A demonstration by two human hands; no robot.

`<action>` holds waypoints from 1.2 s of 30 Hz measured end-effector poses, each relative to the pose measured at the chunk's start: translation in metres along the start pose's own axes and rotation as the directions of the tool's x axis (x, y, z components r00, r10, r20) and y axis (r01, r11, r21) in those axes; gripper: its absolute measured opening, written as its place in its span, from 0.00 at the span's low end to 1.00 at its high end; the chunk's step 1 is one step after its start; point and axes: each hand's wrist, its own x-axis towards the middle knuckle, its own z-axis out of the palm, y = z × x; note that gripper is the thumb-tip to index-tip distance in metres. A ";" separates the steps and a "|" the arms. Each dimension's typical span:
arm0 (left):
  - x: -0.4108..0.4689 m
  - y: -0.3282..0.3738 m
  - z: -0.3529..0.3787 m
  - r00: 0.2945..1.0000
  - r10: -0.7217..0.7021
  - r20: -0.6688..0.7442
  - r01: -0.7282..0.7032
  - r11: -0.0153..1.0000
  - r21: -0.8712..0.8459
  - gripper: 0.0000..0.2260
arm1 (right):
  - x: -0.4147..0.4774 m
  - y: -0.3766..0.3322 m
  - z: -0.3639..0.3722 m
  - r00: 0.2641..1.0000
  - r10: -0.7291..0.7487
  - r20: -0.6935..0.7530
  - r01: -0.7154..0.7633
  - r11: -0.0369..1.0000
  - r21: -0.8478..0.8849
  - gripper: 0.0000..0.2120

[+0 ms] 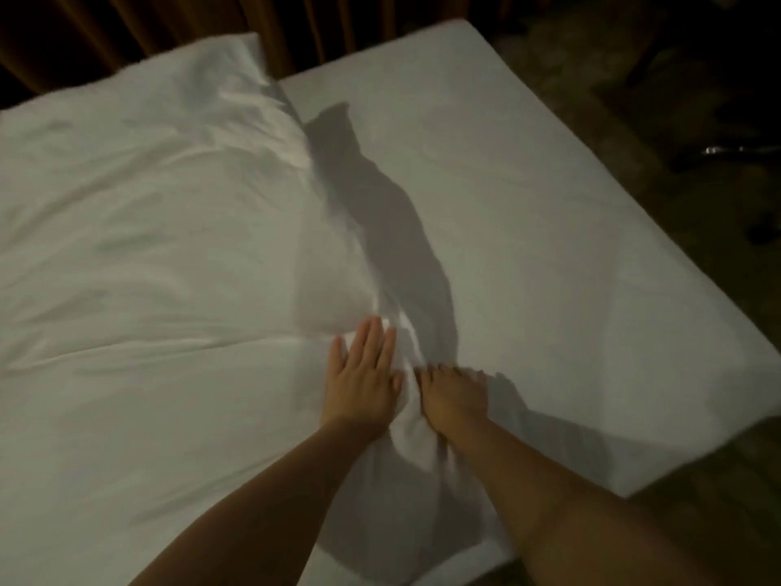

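A white duvet point(139, 247) lies rumpled over the left part of a bed. The bare white mattress sheet point(528, 196) shows on the right. My left hand point(363, 374) lies flat with straight fingers on the duvet near its right edge. Just to its right, my right hand point(456, 395) has its fingers curled down into a bunched fold of the duvet's edge, gripping it. The fingertips of the right hand are hidden in the cloth. Both forearms reach in from the bottom of the view.
Brown curtains point(190, 23) hang behind the bed's far side. Dark patterned carpet point(676, 99) runs along the right of the bed, with dim dark objects on it. The mattress corner point(634, 488) sits near my right arm.
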 end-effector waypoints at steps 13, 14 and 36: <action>0.012 0.029 0.011 0.998 -0.037 0.053 0.038 0.999 -0.021 0.26 | -0.039 0.066 0.010 0.997 0.057 -0.055 -0.032 0.930 0.366 0.24; 0.006 0.028 0.006 0.999 -0.024 0.048 0.026 0.998 -0.055 0.26 | -0.041 0.061 0.000 0.995 0.048 -0.090 -0.012 0.933 0.359 0.24; -0.144 -0.256 -0.082 0.731 -0.681 -0.034 0.641 0.703 -0.306 0.28 | -0.058 -0.277 -0.109 0.755 -0.632 -0.178 0.629 0.774 -0.078 0.27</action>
